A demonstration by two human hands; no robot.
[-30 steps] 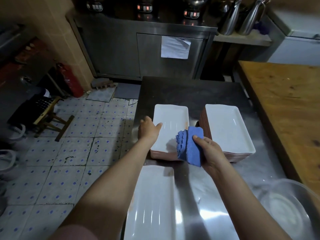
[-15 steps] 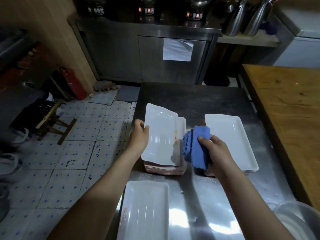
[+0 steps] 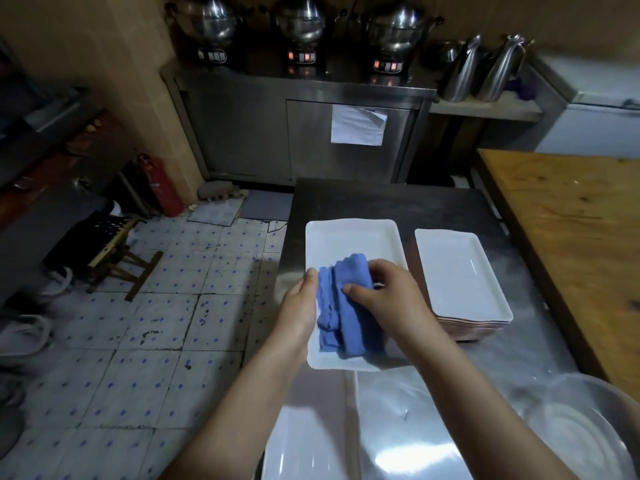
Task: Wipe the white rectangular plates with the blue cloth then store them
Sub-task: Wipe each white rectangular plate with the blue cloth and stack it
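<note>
My left hand (image 3: pixel 298 306) grips the left edge of a white rectangular plate (image 3: pixel 349 244), held above the steel table (image 3: pixel 381 202). A folded blue cloth (image 3: pixel 344 306) lies on the plate's near half, and my right hand (image 3: pixel 384 299) holds it down there, thumb and fingers curled round it. The stack this plate came from is hidden beneath it. A second stack of white plates (image 3: pixel 460 275) stands to the right on the table. Another white plate (image 3: pixel 304 441) lies at the table's near edge, partly behind my arms.
A clear bowl (image 3: pixel 585 427) sits at the near right. A wooden table (image 3: pixel 575 230) borders the right side. Behind stands a steel cabinet (image 3: pixel 304 133) with three pots and two jugs. Tiled floor, a stool (image 3: pixel 117 254) and a red extinguisher (image 3: pixel 162 185) lie left.
My left hand lifted the top plate off the left stack and levelled it. My right hand brought the blue cloth from beside the plate onto its surface.
</note>
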